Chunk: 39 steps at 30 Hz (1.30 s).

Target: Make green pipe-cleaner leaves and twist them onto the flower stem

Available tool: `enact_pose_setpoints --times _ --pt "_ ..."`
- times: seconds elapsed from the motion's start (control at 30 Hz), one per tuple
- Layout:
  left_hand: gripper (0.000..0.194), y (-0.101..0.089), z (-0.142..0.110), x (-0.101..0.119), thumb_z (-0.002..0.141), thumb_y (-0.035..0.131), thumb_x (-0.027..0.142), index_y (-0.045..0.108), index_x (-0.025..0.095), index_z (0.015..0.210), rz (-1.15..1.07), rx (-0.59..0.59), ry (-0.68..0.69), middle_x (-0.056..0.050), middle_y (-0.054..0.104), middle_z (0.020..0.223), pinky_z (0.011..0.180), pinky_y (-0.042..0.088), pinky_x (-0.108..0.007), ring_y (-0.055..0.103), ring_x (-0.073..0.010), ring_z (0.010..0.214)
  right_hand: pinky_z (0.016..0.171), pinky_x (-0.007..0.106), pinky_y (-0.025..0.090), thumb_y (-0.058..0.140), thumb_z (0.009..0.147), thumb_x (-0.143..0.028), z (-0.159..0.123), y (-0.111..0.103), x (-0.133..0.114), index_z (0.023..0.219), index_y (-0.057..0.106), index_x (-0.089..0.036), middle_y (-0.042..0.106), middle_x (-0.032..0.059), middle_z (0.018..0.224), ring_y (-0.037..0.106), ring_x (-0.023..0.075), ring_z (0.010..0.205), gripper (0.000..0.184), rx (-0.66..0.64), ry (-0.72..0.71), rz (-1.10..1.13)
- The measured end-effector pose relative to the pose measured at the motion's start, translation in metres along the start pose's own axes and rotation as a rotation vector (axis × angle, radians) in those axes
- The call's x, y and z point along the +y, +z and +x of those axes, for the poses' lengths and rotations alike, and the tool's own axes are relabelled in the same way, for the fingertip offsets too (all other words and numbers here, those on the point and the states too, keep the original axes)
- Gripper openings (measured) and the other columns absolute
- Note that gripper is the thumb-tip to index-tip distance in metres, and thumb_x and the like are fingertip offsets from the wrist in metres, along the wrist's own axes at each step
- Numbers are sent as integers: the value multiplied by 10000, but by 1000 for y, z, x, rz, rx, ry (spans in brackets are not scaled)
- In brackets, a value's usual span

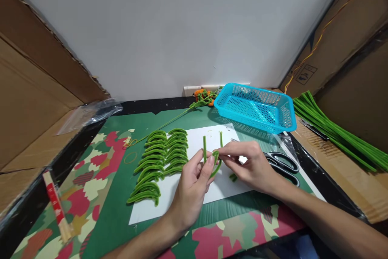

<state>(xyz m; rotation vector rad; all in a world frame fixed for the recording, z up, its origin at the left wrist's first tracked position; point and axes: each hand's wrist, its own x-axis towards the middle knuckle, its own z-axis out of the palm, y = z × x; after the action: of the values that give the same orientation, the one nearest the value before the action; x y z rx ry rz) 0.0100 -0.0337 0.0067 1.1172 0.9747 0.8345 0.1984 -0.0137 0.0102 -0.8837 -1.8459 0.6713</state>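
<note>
My left hand pinches a green pipe cleaner that is bent into a loop, its two ends sticking up. My right hand grips the same pipe cleaner from the right, fingers closed on the bend. Both hands hover over a white sheet of paper. Several finished folded green pipe-cleaner pieces lie in two rows on the paper's left half. A small green scrap lies under my right hand.
A blue plastic basket stands behind right. Black scissors lie right of my hand. A bundle of straight green pipe cleaners rests on cardboard at right. An orange-and-green pipe-cleaner flower lies by the wall. A chopstick packet lies left.
</note>
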Motion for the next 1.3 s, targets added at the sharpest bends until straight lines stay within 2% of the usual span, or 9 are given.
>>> enact_pose_setpoints --times 0.13,0.23,0.37,0.53,0.7,0.8,0.9,1.13,1.3 --pt "364 0 0 2 1030 568 587 531 225 1027 21 -6 -5 105 305 643 422 156 -138 170 -38 482 696 256 539 617 946 -40 0 0 4 1019 824 -191 833 70 941 760 167 771 266 10 -5 54" --pt "349 0 0 2 1029 568 587 512 247 1077 5 6 -5 114 295 616 429 160 -133 184 -44 477 712 261 563 609 955 -41 -1 1 6 1025 824 -198 838 72 954 779 174 799 275 18 -12 73" --pt "342 -2 -1 1 1032 560 591 512 257 1089 -7 8 0 113 291 619 436 166 -135 187 -49 483 706 274 565 612 960 -52 -3 1 5 1023 825 -204 836 62 950 772 176 791 270 17 5 71" --pt "339 -2 0 2 1037 556 584 529 248 1077 60 3 -9 107 319 631 429 198 -136 215 -44 475 585 251 527 688 962 -163 -2 3 3 1053 813 -215 820 44 919 718 154 691 163 58 165 86" --pt "336 1 1 3 1031 569 576 511 246 1051 25 29 32 107 379 632 409 213 -119 253 -34 453 518 228 528 716 966 -251 0 3 -1 1178 767 -229 789 49 983 683 128 650 219 85 282 243" --pt "314 2 2 3 1042 559 551 489 245 1023 -22 37 90 93 482 688 379 207 -116 304 -16 409 566 232 555 736 948 -251 2 2 -4 1111 781 -219 779 50 989 712 152 759 172 78 292 272" --pt "292 2 4 3 1049 549 530 484 247 1024 -34 27 110 79 549 749 337 197 -127 349 -11 357 592 235 555 732 944 -240 3 2 -4 1003 791 -199 770 40 903 701 153 761 93 33 311 271" --pt "299 1 7 3 1023 622 489 536 204 993 -20 -25 83 72 544 749 368 211 -115 320 8 393 564 203 536 739 929 -223 4 -2 -2 937 780 -169 739 29 825 667 124 691 69 -36 366 385" --pt "316 -3 12 1 1012 627 496 542 192 1004 -47 -33 44 67 554 731 349 177 -120 307 6 379 545 216 568 750 936 -298 6 0 0 985 761 -167 723 15 788 649 109 592 140 -50 433 557"
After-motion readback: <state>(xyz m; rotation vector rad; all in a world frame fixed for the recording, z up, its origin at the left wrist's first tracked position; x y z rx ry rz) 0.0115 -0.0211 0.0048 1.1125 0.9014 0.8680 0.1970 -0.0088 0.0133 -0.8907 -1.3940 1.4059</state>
